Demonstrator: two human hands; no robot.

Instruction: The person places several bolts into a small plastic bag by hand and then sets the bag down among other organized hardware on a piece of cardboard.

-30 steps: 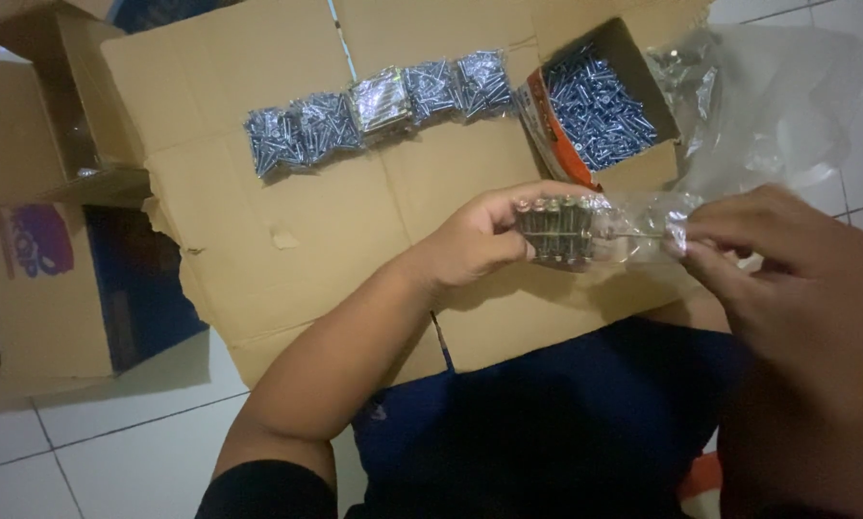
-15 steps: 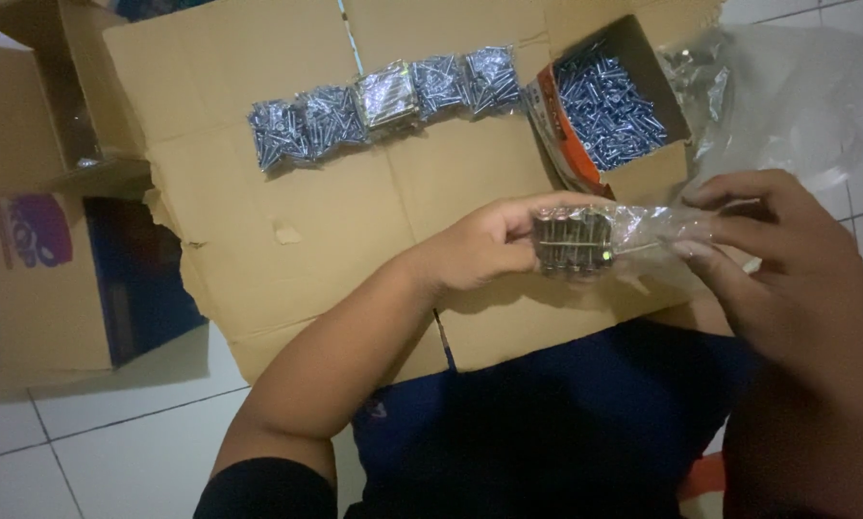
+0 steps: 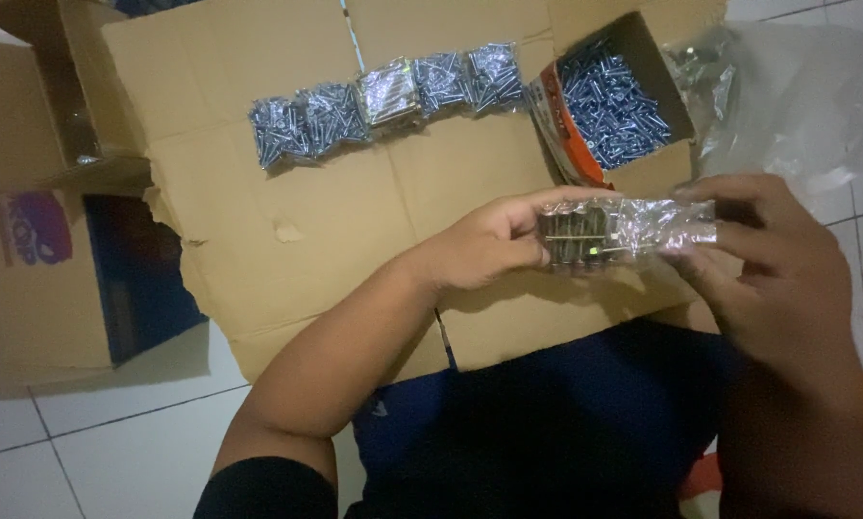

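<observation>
Clear plastic wraps the small bag of screws (image 3: pixel 604 231) that both hands hold up over the person's lap. The left hand (image 3: pixel 489 245) closes its grip on the packed end, thumb along the top edge and fingers curled beneath, where a tight block of screws lies side by side. The right hand (image 3: pixel 768 259) pinches the loose, crinkled tail of the same bag at 3 o'clock from the block, its fingers folded around the film. The bag runs level between the two hands, off the surface below it.

Under the hands spreads a flattened cardboard sheet (image 3: pixel 287 202) laid on the white tiled floor (image 3: pixel 95 432). At 12 o'clock from the held bag stands an open cardboard box of loose screws (image 3: pixel 609 101), with an orange side panel, tilted toward the person and filled with silvery screws. At 10 o'clock from the bag, a row of filled screw packets (image 3: pixel 383 101) lies in a slightly slanting line across the sheet, each touching the next, its right end just beside the box. At 2 o'clock, past the box, a heap of clear plastic bags (image 3: pixel 797 96) lies crumpled on the floor. Far out at 9 o'clock an open cardboard carton (image 3: pixel 37 240) with a purple mark on its flap sits well apart from the hands. Dark blue clothing (image 3: pixel 547 423) covers the lap at 6 o'clock.
</observation>
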